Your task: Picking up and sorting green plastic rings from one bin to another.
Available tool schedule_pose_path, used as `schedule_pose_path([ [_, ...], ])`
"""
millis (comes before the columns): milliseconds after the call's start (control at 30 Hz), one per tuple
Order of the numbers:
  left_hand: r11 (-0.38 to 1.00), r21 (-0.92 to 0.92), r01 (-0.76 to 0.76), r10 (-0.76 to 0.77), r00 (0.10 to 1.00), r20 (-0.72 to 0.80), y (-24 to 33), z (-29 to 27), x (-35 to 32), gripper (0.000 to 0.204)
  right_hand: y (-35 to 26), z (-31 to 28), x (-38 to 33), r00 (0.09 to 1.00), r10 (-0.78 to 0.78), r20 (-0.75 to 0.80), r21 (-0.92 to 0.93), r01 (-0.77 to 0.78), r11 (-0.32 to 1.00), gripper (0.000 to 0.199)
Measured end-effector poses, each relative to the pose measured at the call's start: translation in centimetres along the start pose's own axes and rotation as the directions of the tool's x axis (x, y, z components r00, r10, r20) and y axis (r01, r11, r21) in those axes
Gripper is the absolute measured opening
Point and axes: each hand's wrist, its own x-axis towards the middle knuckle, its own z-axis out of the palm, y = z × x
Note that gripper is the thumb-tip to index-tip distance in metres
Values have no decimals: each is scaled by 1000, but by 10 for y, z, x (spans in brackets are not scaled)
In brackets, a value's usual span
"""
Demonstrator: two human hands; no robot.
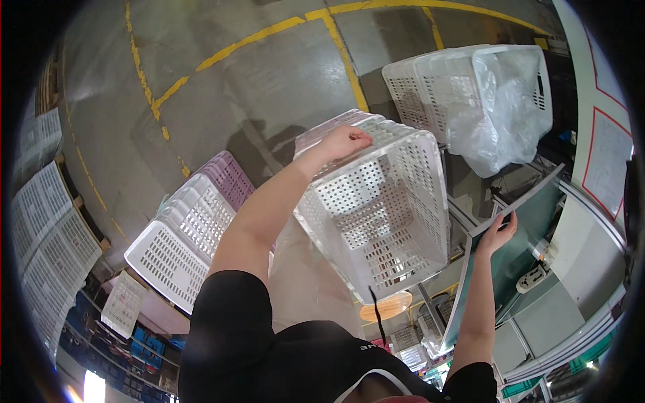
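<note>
A white crate (376,258) is seen close to the centre of the view, slightly toward 3 o'clock, with its open side turned to the camera and its walls pierced by rows of holes. Its upper rim is grasped by the fingers of the left hand (346,142), placed toward 1 o'clock. At 3 o'clock, the metal edge of a dark green counter (524,242) is gripped by the fingers of the right hand (496,236). A power strip (532,277) is carried farther along, at 4 o'clock. At 2 o'clock, more white crates (426,87) are partly covered by a clear plastic bag (494,121). At 9 o'clock, a row of white and purple crates (195,215) is seen. The floor (248,94) is marked toward 11 o'clock by yellow lines (252,41).
</note>
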Motion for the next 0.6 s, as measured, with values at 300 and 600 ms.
schedule_pose_path([
  [300,-104,931,-349,691,648,320,89,63,-22,38,-1,-11,2,999,47,-27,-84,-49,995,43],
  [600,-532,790,-303,535,602,592,74,91,3,29,-4,-10,3,997,67,-27,-62,-69,996,44],
])
